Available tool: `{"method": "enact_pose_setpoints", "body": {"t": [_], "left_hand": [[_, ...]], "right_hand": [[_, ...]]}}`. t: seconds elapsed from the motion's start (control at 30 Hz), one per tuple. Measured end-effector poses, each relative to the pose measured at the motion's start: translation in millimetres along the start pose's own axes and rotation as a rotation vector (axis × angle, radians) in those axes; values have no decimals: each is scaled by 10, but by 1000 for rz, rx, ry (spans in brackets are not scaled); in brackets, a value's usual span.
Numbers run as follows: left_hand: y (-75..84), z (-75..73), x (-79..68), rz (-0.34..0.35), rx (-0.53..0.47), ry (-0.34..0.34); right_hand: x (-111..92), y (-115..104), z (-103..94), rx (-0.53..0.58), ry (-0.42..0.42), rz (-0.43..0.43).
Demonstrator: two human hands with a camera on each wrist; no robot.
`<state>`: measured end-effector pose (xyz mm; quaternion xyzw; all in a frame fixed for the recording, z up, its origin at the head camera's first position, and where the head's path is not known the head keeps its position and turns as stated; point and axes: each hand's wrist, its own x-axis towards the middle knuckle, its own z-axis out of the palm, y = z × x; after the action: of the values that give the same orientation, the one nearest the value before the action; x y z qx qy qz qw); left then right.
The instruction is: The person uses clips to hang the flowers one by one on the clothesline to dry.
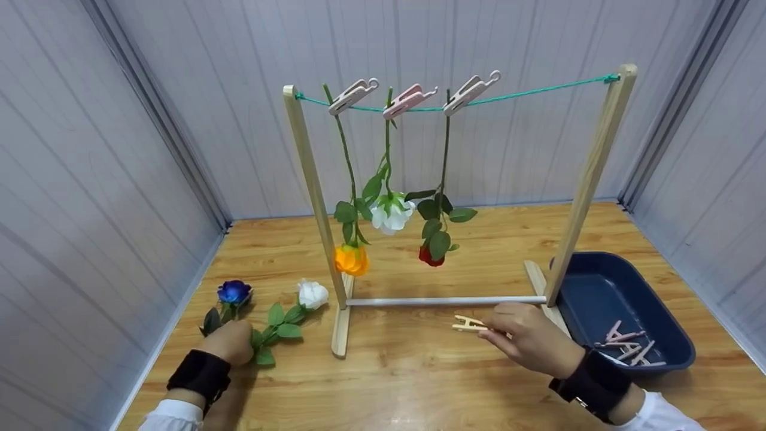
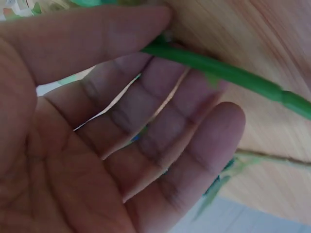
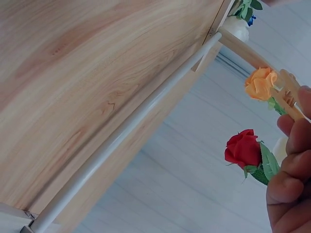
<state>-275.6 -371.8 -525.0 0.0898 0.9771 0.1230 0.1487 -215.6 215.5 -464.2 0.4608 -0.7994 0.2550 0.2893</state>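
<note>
My left hand (image 1: pixel 230 342) is low at the left, with thumb and fingers pinching a green stem (image 2: pixel 218 70). The stem appears to belong to the white rose (image 1: pixel 312 294) lying on the table. Beside that hand lies a blue rose (image 1: pixel 234 292). My right hand (image 1: pixel 529 338) pinches a pale yellow clothespin (image 1: pixel 469 324) in front of the rack's white crossbar (image 1: pixel 443 301). An orange rose (image 1: pixel 351 260), a white rose (image 1: pixel 392 214) and a red rose (image 1: pixel 431 256) hang upside down from the green line (image 1: pixel 538 91), each clipped by a clothespin.
A wooden rack (image 1: pixel 589 179) holds the line between two posts. At the right, a dark blue basin (image 1: pixel 622 269) contains several clothespins (image 1: pixel 625 344). Panelled walls stand behind and on both sides of the wooden table (image 1: pixel 413 383).
</note>
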Motion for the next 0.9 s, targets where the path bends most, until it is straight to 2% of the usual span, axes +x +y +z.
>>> {"method": "enact_pose_setpoints", "body": {"t": [0.13, 0.17, 0.23, 0.4, 0.53, 0.67, 0.8, 0.9], "left_hand": [[456, -158, -171, -21, -57, 33], [568, -187, -213, -26, -75, 60], [680, -191, -224, -23, -101, 92], [812, -137, -115, -5, -178, 163], [943, -114, -19, -36, -266, 173], [1041, -92, 14, -22, -357, 174], [1077, -79, 14, 64, -374, 153], [1062, -75, 2, 195, -303, 136]], "right_hand": [[-12, 14, 9, 5, 5, -1], [-13, 15, 10, 7, 3, 1], [-14, 16, 11, 15, 0, 4], [-22, 21, 14, 37, -1, 8], [-32, 30, 19, 46, 5, 5], [-40, 43, 25, 48, 18, -8], [-56, 53, 30, 44, 32, -19], [-68, 55, 30, 37, 35, -18]]}}
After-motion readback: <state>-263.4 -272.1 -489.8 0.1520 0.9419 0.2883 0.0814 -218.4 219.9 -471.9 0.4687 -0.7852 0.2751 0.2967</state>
